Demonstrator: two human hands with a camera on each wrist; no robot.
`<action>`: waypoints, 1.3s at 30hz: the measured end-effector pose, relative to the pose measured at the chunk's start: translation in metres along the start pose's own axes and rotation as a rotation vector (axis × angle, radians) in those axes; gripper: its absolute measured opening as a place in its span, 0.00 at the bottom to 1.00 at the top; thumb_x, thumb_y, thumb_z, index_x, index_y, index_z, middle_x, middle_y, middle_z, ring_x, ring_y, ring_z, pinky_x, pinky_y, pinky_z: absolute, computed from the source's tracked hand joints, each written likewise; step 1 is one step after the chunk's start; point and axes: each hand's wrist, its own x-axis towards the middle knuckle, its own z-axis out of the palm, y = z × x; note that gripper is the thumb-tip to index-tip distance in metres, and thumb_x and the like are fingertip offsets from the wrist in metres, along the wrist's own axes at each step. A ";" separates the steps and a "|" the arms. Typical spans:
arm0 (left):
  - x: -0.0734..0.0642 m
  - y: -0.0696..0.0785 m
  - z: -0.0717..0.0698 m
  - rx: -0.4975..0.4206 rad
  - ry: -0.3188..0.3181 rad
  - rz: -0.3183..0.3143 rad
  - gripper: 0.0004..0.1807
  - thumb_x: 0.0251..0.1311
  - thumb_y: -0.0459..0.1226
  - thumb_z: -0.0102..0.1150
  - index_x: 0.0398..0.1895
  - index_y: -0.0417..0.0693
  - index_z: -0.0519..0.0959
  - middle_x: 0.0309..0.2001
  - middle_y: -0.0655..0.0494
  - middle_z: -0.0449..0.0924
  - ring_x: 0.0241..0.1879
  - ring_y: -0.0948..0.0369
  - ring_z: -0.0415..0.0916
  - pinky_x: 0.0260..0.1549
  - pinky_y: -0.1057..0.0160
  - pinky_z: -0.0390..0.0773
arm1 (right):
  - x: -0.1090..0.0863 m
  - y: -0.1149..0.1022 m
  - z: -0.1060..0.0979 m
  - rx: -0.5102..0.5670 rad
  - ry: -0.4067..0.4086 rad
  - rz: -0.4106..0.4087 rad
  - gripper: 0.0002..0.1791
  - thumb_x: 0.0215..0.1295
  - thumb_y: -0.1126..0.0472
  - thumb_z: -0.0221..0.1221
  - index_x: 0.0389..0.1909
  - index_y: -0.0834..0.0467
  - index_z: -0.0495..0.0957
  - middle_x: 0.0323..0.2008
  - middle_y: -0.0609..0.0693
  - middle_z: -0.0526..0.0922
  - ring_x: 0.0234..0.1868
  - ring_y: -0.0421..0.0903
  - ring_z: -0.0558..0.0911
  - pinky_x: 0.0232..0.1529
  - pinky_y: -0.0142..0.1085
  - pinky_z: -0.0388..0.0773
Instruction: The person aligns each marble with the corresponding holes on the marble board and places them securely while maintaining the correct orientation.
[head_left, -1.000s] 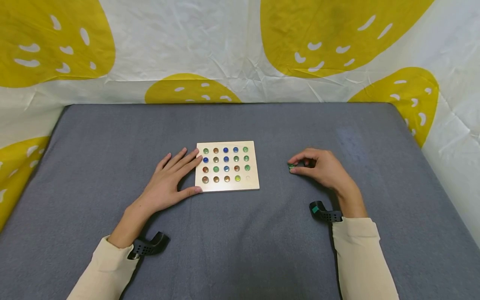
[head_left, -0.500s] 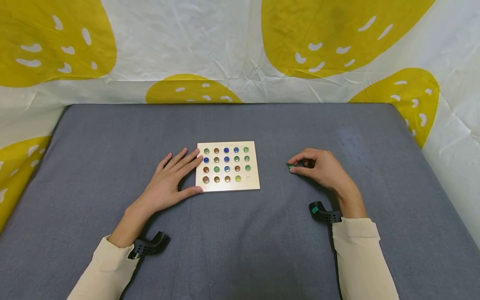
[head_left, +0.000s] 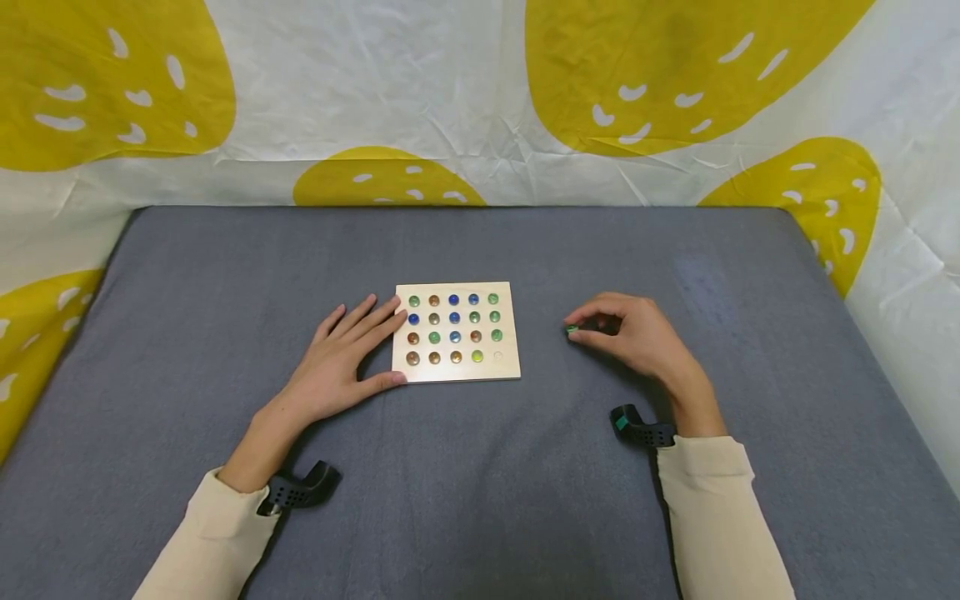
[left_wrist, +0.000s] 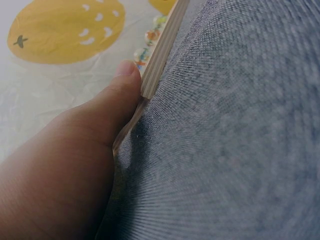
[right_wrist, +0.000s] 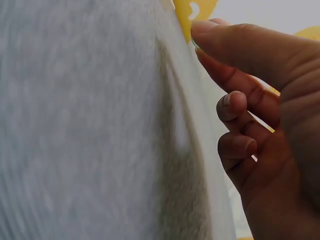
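Observation:
A pale wooden board point(head_left: 444, 372) lies flat on the grey cloth, its hollows holding rows of coloured glass marbles in green, brown and blue. One hollow point(head_left: 498, 356) at its near right corner has no marble. My left hand point(head_left: 326, 371) is spread at the board's left edge, fingertips over the edge and thumb point(left_wrist: 127, 75) at the near corner, as the left wrist view also shows. To the right of the board, my right hand point(head_left: 637, 337) pinches a green marble point(head_left: 572, 330) between thumb and fingers; most of it is hidden by the fingertips in the right wrist view.
Grey cloth point(head_left: 465, 483) covers the table. A white curtain with yellow fruit shapes point(head_left: 390, 179) hangs behind and at both sides. Each wrist wears a black camera mount point(head_left: 303, 487), just beyond a beige sleeve point(head_left: 202, 529).
My right hand has shifted slightly left toward the board with the green marble still in its fingertips. The left hand and the board have stayed in place.

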 end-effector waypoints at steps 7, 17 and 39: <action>-0.001 0.000 -0.001 -0.003 0.004 -0.001 0.43 0.59 0.61 0.56 0.74 0.54 0.59 0.74 0.56 0.52 0.73 0.50 0.45 0.67 0.44 0.41 | 0.006 -0.016 0.007 0.055 -0.006 -0.056 0.07 0.56 0.59 0.69 0.37 0.51 0.87 0.31 0.40 0.80 0.29 0.41 0.72 0.29 0.33 0.67; 0.000 0.000 -0.001 -0.004 0.002 0.002 0.43 0.59 0.62 0.56 0.74 0.53 0.59 0.74 0.56 0.52 0.73 0.50 0.45 0.67 0.43 0.40 | 0.010 -0.030 0.020 0.089 -0.027 -0.086 0.08 0.57 0.58 0.69 0.38 0.51 0.85 0.31 0.41 0.80 0.29 0.41 0.72 0.28 0.34 0.67; 0.000 0.000 0.000 -0.005 0.012 0.010 0.43 0.59 0.61 0.56 0.74 0.54 0.59 0.74 0.56 0.52 0.73 0.50 0.45 0.67 0.43 0.41 | 0.016 -0.047 0.046 0.129 -0.108 -0.148 0.07 0.56 0.61 0.69 0.37 0.52 0.85 0.28 0.41 0.77 0.28 0.40 0.71 0.28 0.34 0.68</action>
